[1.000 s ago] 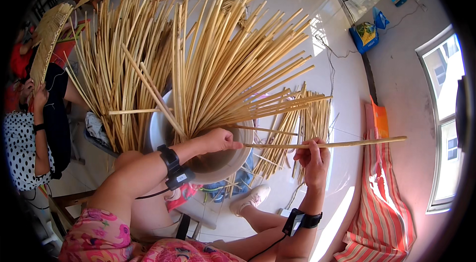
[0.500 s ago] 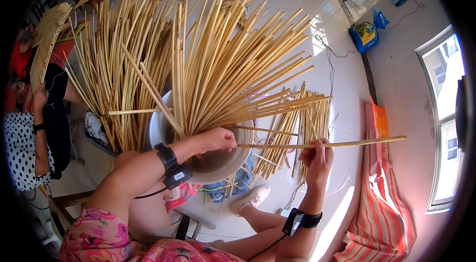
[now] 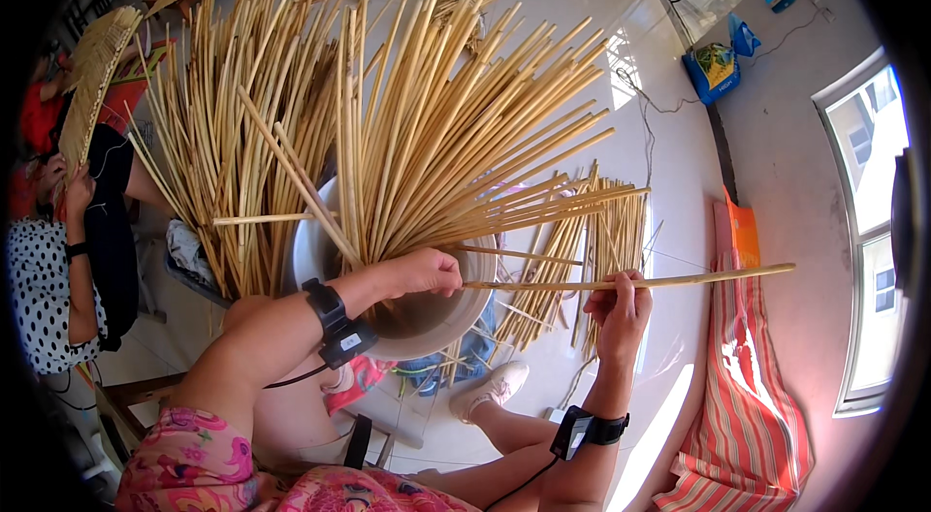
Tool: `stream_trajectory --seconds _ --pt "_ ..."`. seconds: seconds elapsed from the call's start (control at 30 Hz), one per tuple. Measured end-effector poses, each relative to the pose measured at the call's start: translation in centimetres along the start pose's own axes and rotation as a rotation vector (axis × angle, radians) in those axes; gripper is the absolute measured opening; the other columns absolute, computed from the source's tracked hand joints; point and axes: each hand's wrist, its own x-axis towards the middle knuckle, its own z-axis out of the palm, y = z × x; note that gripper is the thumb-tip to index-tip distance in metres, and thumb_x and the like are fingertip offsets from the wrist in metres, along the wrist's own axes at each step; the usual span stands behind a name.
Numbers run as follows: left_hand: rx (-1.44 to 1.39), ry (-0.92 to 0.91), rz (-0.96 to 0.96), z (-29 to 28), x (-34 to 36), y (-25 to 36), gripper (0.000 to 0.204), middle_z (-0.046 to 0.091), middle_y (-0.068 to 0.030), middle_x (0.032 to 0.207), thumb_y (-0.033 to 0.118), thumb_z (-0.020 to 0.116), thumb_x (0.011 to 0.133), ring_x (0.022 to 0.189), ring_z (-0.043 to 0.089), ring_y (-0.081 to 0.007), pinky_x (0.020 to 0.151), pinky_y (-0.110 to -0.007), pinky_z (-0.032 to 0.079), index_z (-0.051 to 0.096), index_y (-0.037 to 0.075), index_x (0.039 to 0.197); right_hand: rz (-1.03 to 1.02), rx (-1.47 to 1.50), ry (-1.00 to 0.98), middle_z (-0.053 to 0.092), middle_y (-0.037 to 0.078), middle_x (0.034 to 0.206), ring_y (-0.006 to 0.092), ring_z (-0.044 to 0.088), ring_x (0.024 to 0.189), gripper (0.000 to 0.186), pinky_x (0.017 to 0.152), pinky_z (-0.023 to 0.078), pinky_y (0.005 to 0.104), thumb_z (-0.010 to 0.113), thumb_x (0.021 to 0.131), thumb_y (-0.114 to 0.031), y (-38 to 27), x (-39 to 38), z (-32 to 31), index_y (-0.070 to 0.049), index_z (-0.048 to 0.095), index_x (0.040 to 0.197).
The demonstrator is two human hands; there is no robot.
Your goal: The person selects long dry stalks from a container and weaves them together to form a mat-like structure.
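1. Pinching a long stalk, the right hand has its thumb and fingers pressed together on it, partway along.
2. Curled fingers of the left hand sit right at the stalk's left end; from here I cannot tell whether they grip that tip.
3. That stalk lies nearly level between the 2 hands, its other end running out right of the right-hand grip.
4. Below the left hand is a white bucket, with a big sheaf fanning up beyond that grip.
5. Farther left of it stands 1 more sheaf.
6. Far left of both hands, a person in a dotted top holds a woven mat.
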Motion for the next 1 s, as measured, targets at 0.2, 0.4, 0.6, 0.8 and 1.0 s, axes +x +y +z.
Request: stream_trajectory --seconds 0.2,0.4,0.6,0.8,1.0 --pt "-0.169 -0.072 0.101 -0.1 -0.9 0.6 0.019 0.065 -0.0047 0.08 0.008 0.06 0.08 0.071 0.055 -0.0094 0.067 -0.022 0.044 0.064 -0.001 0.095 0.023 0.048 0.097 0.053 0.005 0.055 0.0094 0.051 0.042 0.022 0.039 0.04 0.0182 0.043 0.095 -0.017 -0.7 0.1 -0.6 -0.003 0.051 0.079" --pt "0.047 0.053 0.055 0.6 0.3 -0.4 0.017 0.066 -0.0059 0.086 0.006 0.062 0.08 0.077 0.058 -0.0096 0.072 -0.022 0.045 0.063 -0.001 0.095 -0.003 -0.009 0.014 0.055 0.004 0.058 0.0098 0.052 0.042 0.019 0.038 0.041 0.018 0.044 0.094 -0.019 0.0 -0.1 -0.1 -0.005 0.052 0.083" --pt "0.041 0.101 0.291 0.4 0.4 -0.9 0.018 0.064 -0.0033 0.087 -0.001 0.062 0.078 0.083 0.058 -0.0096 0.078 -0.024 0.046 0.062 0.0 0.097 0.07 0.101 -0.016 0.056 0.005 0.06 0.0081 0.052 0.044 0.019 0.037 0.032 0.0168 0.045 0.095 -0.016 -0.1 0.5 -0.9 -0.005 0.051 0.082" --pt "0.075 0.088 0.336 0.5 0.0 0.3 0.026 0.065 -0.0043 0.093 -0.002 0.057 0.08 0.089 0.058 -0.0106 0.083 -0.024 0.045 0.062 -0.001 0.106 0.114 0.054 -0.023 0.056 0.004 0.061 0.0085 0.051 0.045 0.018 0.037 0.031 0.0172 0.047 0.095 -0.018 -0.1 0.1 -0.9 -0.005 0.051 0.083" --pt "0.015 -0.076 0.094 -0.1 -0.6 0.9 0.029 0.066 -0.0065 0.088 0.006 0.053 0.084 0.079 0.057 -0.0109 0.076 -0.023 0.046 0.062 -0.005 0.109 0.09 0.114 0.001 0.056 0.005 0.06 0.0087 0.05 0.044 0.018 0.037 0.031 0.0179 0.046 0.096 -0.017 -0.2 0.4 -1.4 -0.005 0.049 0.083"
